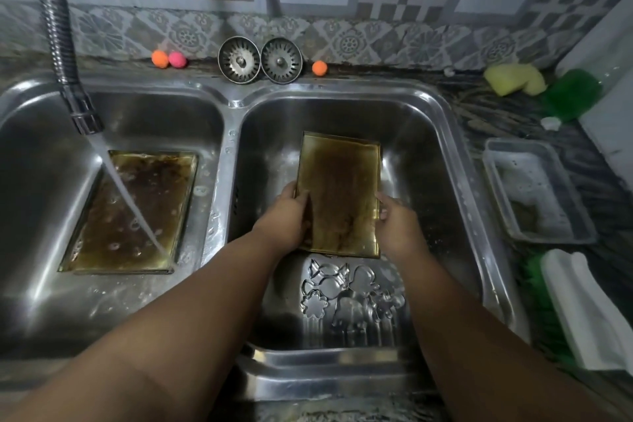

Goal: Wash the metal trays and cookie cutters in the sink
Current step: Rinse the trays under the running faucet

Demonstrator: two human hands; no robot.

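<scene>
A stained, brownish metal tray [342, 188] is in the right sink basin [428, 134], held at its near end by both hands. My left hand [286, 216] grips its left edge with the thumb lying on the tray's inner face. My right hand [395, 219] grips the right edge. Several shiny cookie cutters [349, 291] lie on the basin floor just in front of the tray. A second dirty tray [133, 212] lies flat in the left basin [41, 181], with water from the tap [84, 113] streaming onto it.
Two sink strainers [260, 60] and small orange and pink balls [169, 59] sit on the back ledge. On the right counter are a yellow sponge [515, 79], a green scourer [572, 92], a plastic tub of soapy water [537, 192] and a white cloth [589, 312].
</scene>
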